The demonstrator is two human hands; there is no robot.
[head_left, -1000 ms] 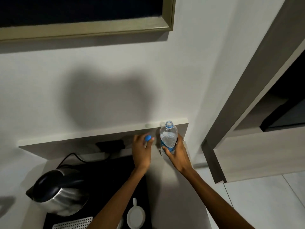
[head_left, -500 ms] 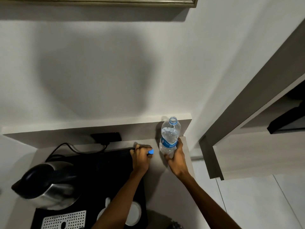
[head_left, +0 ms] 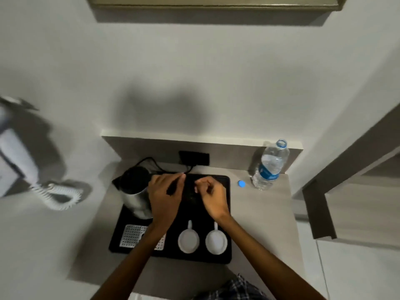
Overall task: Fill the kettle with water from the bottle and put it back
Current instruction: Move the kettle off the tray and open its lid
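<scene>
The steel kettle [head_left: 135, 191] with its black lid stands upright on my tray's back-left corner. My clear, blue-labelled bottle [head_left: 270, 165] stands uncapped at the tabletop's back right, its blue cap [head_left: 241, 183] lying just beside it

The kettle [head_left: 135, 191] at centre left is black on top with a silver steel body. It stands on a black tray [head_left: 225, 255] holding two white cups [head_left: 188, 241]. The clear bottle [head_left: 269, 167] at right carries a blue label; its blue cap [head_left: 241, 183] lies on the beige table [head_left: 266, 234]. At the bottom edge, fabric [head_left: 233, 289] looks plaid, perhaps dark blue and white.
</scene>
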